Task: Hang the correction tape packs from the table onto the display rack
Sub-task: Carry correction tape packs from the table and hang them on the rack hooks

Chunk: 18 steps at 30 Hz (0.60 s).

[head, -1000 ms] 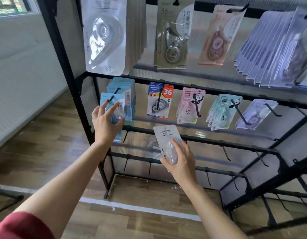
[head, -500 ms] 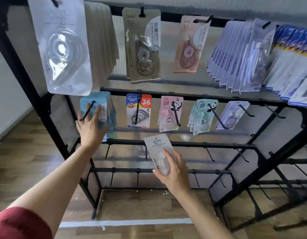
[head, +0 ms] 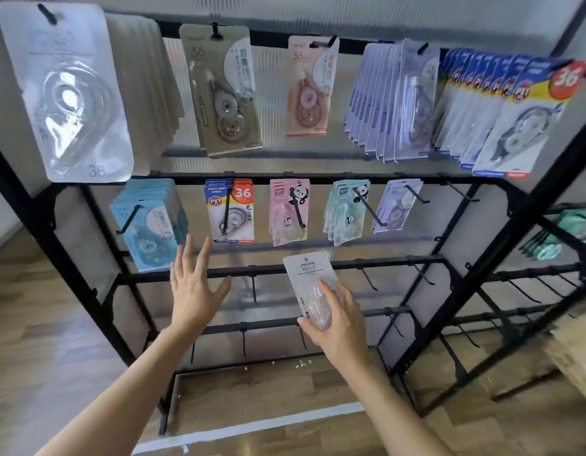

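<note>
Right grip (head: 337, 319) clamps the white correction tape pack (head: 306, 271); left grip (head: 193, 291) hangs splayed open

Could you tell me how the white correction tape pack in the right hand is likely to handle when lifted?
The white pack probably feels light: the right hand holds it up by its lower end alone. Its card stands straight above the grip, so it seems fairly stiff. The glossy clear blister may be slippery.
</note>
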Tool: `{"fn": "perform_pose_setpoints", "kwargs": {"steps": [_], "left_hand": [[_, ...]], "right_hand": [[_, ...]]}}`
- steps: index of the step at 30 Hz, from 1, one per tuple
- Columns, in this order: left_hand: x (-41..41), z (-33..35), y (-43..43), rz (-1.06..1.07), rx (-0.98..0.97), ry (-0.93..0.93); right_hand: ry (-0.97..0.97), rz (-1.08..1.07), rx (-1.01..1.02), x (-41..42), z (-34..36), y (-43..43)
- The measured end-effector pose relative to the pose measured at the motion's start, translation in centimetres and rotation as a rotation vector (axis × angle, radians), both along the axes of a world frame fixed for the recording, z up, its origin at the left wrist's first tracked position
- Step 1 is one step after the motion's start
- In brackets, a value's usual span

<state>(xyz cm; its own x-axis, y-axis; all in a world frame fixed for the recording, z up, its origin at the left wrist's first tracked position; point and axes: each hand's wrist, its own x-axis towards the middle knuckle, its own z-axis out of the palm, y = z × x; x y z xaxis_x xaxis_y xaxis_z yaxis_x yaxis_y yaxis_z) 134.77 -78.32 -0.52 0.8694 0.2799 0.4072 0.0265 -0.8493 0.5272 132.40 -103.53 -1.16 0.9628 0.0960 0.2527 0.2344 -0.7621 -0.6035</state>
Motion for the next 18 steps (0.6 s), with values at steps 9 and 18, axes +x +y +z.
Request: {"fn": "perform_pose_setpoints", "kwargs": {"steps": [9, 18], "left_hand": [[-3.8, 2.2, -3.2, -0.034, -0.024, -0.047], [-9.7, 3.5, -5.8, 0.052, -0.029, -0.054]], "right_hand": [[-0.093, 0.024, 0.028, -2.9, 1.6, -3.1], [-0.12, 0.068, 0.047, -6.6, 2.4, -6.7]]}}
